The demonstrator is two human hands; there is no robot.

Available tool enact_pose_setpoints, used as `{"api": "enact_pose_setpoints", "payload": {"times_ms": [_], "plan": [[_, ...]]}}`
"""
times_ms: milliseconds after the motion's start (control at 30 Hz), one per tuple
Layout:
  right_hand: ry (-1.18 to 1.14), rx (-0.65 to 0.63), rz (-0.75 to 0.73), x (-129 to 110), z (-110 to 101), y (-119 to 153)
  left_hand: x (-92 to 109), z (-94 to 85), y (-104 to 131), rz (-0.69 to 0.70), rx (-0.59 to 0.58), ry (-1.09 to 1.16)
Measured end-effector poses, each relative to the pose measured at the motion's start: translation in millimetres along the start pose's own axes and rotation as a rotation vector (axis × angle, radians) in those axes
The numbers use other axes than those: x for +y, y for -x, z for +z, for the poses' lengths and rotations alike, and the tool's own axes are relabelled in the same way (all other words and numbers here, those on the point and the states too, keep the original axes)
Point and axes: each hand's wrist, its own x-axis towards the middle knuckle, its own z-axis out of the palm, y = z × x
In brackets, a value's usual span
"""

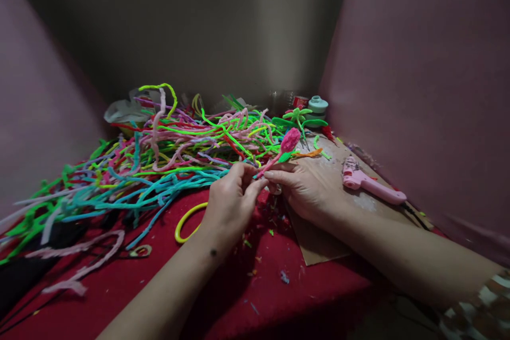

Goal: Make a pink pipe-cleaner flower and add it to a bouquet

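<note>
Between my hands is a pipe-cleaner flower [290, 141] with a fuzzy pink bud, a pink stem and a small green leaf. It tilts up and to the right. My left hand [235, 194] pinches the lower end of the stem between thumb and fingers. Close beside it, my right hand [298, 186] grips the stem just below the leaf. The fingertips of both hands nearly meet and hide the stem's bottom end. Just behind my hands lies a large heap of coloured pipe cleaners [187, 143].
A pink glue gun [374, 186] rests on a cardboard sheet [319, 244] at the right. Behind stand a pale green bottle [317, 104] and a green pipe-cleaner piece [297, 115]. A yellow ring [181, 228] lies on the red cloth [151, 287]. Pink walls flank both sides.
</note>
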Motion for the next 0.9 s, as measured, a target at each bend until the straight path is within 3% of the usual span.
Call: {"api": "enact_pose_setpoints", "payload": {"times_ms": [133, 233, 300, 400, 567, 700, 900], "plan": [[0.051, 0.059, -0.008, -6, 6, 4, -9, 4.5, 4, 0.306, 0.111, -0.39], [0.104, 0.064, 0.005, -13, 11, 7, -9, 1.2, 6, 0.385, 0.086, -0.505], [0.145, 0.043, 0.017, -15, 12, 8, -7, -2.0, 5, 0.388, 0.081, -0.47], [0.154, -0.018, -0.007, -13, 9, 8, -2, -5.4, 4, 0.291, 0.082, -0.292], [0.156, -0.118, -0.07, -6, 0, 6, 10, -8.2, 2, -0.04, -0.003, 0.074], [0.185, -0.1, -0.029, -9, 2, 6, 16, -8.9, 2, -0.24, -0.091, 0.343], [0.23, -0.039, 0.032, -24, 11, 6, 11, -12.6, -1, -0.38, -0.25, 0.621]]}}
